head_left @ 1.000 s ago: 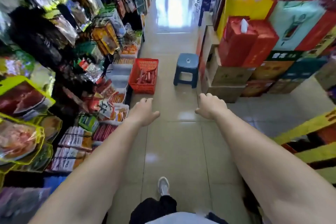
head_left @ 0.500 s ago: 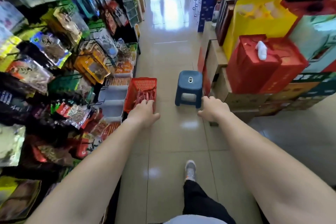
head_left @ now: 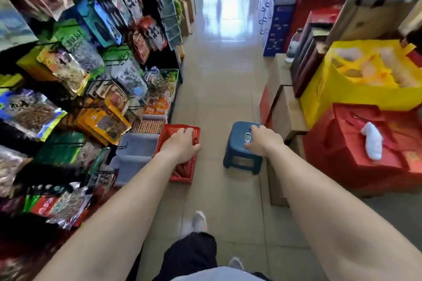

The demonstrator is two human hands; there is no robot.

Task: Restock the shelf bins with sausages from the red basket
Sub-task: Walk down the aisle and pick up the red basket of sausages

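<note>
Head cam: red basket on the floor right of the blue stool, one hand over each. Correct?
Wrong side. The head view shows the red basket on the floor left of the blue stool, beside the shelf bins; left hand over the basket, right hand over the stool.

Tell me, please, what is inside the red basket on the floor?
In the red basket, red sausages show at the near end; the left hand and forearm cover the rest.

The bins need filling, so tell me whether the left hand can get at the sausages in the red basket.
Probably yes. The left hand is over the open-topped red basket, and the sausages lie uncovered just below its wrist, with nothing visible in between.
</note>
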